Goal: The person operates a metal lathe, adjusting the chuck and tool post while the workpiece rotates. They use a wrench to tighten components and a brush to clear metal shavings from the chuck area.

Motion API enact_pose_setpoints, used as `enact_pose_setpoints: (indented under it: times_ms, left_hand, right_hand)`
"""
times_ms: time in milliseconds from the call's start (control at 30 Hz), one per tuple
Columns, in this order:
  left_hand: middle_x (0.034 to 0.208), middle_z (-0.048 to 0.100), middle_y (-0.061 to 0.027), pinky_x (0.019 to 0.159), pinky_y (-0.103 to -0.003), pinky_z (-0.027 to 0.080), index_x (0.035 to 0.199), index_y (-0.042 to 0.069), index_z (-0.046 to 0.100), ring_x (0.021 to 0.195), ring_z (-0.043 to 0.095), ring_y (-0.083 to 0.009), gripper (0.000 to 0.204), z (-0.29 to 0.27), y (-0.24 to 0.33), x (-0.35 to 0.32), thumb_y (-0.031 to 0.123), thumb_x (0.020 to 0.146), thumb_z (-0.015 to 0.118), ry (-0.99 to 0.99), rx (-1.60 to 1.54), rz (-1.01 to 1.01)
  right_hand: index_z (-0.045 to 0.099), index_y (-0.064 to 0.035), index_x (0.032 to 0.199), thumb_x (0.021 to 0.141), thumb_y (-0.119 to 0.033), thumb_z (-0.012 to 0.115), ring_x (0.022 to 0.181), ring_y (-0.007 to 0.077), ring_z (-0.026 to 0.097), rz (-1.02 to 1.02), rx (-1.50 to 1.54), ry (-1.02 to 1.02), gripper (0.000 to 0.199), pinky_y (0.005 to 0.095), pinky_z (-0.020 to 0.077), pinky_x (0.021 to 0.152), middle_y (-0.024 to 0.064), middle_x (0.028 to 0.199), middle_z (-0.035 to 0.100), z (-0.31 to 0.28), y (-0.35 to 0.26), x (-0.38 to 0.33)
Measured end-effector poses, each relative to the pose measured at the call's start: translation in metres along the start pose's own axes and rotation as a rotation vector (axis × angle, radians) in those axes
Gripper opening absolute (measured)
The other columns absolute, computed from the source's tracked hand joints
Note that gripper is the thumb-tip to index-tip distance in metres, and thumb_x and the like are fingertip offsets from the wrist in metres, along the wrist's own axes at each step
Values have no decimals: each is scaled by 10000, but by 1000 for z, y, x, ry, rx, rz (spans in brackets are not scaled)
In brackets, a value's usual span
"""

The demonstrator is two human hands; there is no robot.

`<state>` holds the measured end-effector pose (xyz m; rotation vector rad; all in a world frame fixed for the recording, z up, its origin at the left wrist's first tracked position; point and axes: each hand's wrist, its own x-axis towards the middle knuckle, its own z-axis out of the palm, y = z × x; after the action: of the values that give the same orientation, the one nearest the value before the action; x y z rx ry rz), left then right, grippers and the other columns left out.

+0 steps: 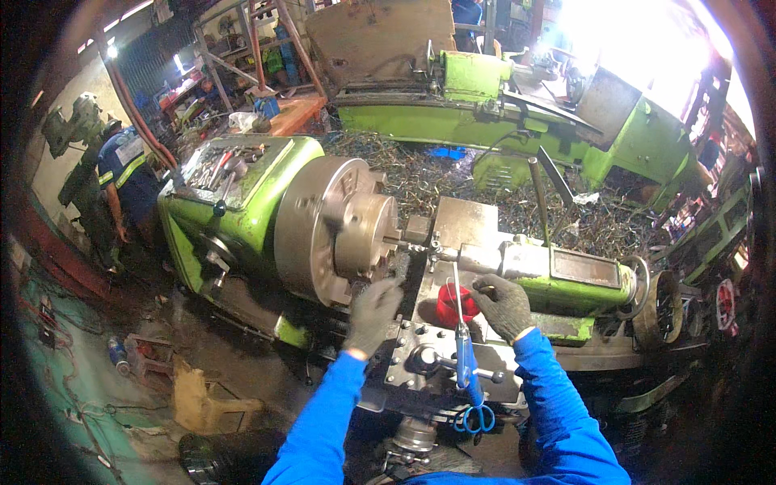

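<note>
My left hand [374, 317], in a grey work glove, is held just in front of the steel chuck [368, 234] of a green lathe. Its fingers look stretched out, slightly blurred, with nothing visible in them. My right hand [504, 309], gloved too, is closed beside a red cup [454, 305], its fingertips pinched around something too small to make out. Between the hands a blue-handled tool with a long thin metal tube [463, 347] lies over the tool post [425, 359]. A blue looped hose [474, 418] shows at its lower end. A drill chuck [436, 247] sits on the tailstock [558, 275].
Several hand tools lie on the headstock top [234, 166]. Metal shavings [388, 162] heap up behind the lathe, before another green machine [420, 120]. At the far left stands a person [125, 174] in dark clothes with reflective strips. A yellowish broken stool [206, 400] lies on the floor.
</note>
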<state>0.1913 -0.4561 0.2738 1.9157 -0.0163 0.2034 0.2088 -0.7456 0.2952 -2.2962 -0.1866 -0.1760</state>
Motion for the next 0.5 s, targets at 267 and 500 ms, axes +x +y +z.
enact_pose_setpoints:
  times_ms: [267, 500]
  left_hand:
    - [1232, 710, -237, 963, -482, 544, 1242, 61, 715, 1170, 668, -399, 393, -116, -296, -176, 374, 1029, 612, 273, 615, -705]
    - [1293, 708, -213, 1003, -525, 549, 1329, 156, 700, 1174, 691, -405, 397, -134, -523, -216, 368, 1068, 488, -112, 1160, -728]
  right_hand:
    - [695, -28, 998, 860, -108, 760, 870, 297, 692, -25, 157, 95, 171, 396, 557, 806, 163, 939, 680, -7, -2, -22]
    - [669, -34, 926, 832, -18, 754, 859, 204, 607, -230, 178, 299, 128, 361, 508, 800, 69, 910, 631, 3, 4, -27]
